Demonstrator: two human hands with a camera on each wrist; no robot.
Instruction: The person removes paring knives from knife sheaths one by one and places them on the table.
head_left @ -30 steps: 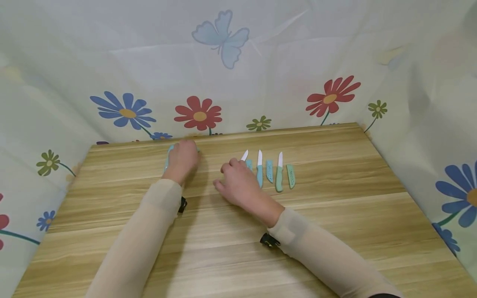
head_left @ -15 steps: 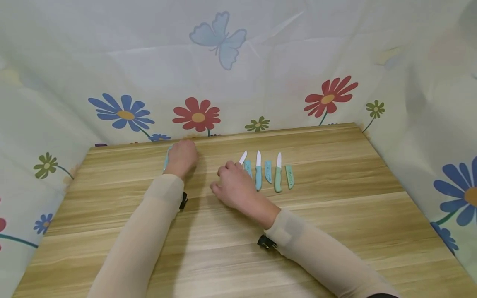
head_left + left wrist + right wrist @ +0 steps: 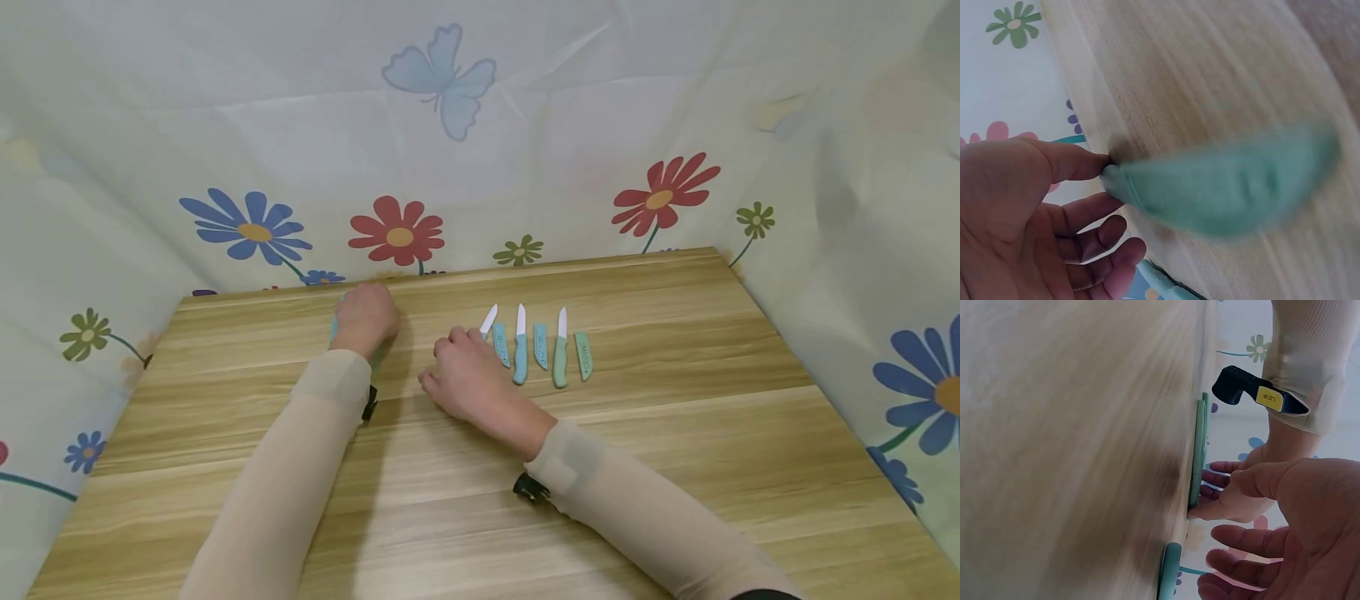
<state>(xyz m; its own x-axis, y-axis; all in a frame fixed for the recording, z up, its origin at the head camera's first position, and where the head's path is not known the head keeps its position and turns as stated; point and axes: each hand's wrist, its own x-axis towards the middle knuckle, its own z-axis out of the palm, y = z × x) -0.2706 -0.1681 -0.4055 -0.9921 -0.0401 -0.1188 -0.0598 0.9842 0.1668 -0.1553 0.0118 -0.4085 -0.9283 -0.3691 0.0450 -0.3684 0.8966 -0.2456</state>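
My left hand [image 3: 366,318] is at the back left of the table. In the left wrist view its thumb and forefinger pinch one end of a blurred green knife handle [image 3: 1229,187]; no blade shows. A light blue piece [image 3: 334,327] lies partly hidden beside that hand. My right hand [image 3: 468,375], fingers loosely bent and apart in the right wrist view, is over the lower part of a tilted knife [image 3: 489,318]. Right of it lie a blue sheath [image 3: 502,345], a blue knife [image 3: 521,354], another blue sheath [image 3: 541,347], a green knife [image 3: 560,362] and a green sheath [image 3: 583,357].
The wood-grain table [image 3: 675,450] ends at a back edge against a white flowered cloth [image 3: 555,125]. The cloth also stands along both sides. A black strap clip [image 3: 532,487] hangs from the right sleeve.
My right hand has shifted slightly left, uncovering more of the nearest blue sheath. The left hand stays nearly in place; a green end now shows beneath it, and the blue bit on its right is gone.
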